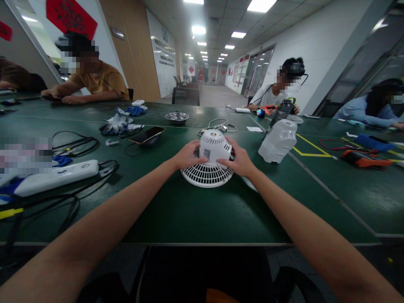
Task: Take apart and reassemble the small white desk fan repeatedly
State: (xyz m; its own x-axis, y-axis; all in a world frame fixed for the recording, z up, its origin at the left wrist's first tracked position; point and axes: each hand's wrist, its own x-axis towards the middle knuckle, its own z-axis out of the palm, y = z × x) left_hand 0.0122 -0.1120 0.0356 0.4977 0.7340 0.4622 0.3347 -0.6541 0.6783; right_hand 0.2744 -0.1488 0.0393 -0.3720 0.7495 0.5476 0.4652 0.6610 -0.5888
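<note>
White fan housing (213,145) sits held between both hands (191,155) (239,159).

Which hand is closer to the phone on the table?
The left hand. It holds the side of the white housing that faces the phone; the right hand holds the opposite side, farther.

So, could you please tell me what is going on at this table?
The left hand and right hand grip the white motor housing from both sides. Beneath it, a round white grille lies on the green table. A white plastic casing stands to the right, with a metal bowl farther back. Other people sit around the table, one of them handling something at the far right side.
</note>
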